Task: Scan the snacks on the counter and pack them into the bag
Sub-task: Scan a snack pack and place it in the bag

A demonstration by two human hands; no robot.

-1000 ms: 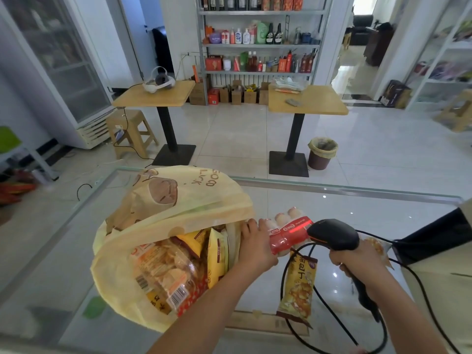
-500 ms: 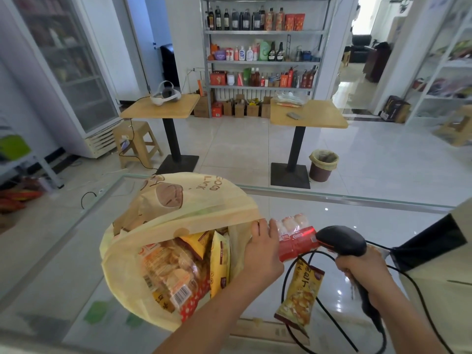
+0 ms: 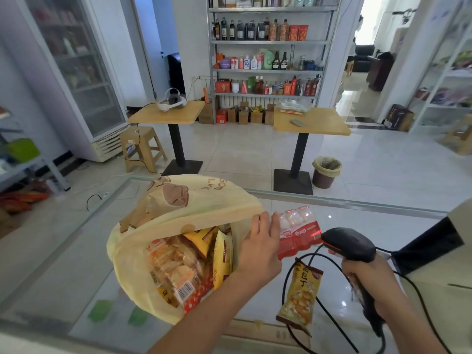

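Observation:
My left hand (image 3: 260,247) grips a red and clear sausage pack (image 3: 297,231) beside the mouth of the yellow bag (image 3: 194,200). My right hand (image 3: 370,284) holds a black barcode scanner (image 3: 348,244) whose nose points at the pack; a red light line falls on the pack's right end. The bag lies open on the glass counter (image 3: 357,215) and holds several snack packs, among them a cracker pack (image 3: 176,272) with a barcode. A yellow snack packet (image 3: 301,297) lies on the counter under the scanner cable.
A beige and black box (image 3: 439,249) stands at the counter's right edge. The scanner's black cable (image 3: 288,279) loops over the counter in front of me. Beyond the counter are two wooden tables, a stool, a bin and stocked shelves.
The view tilted up a little. My left hand turned the sausage pack slightly toward the scanner, and the red scan line now shows on it. The right hand stays in place.

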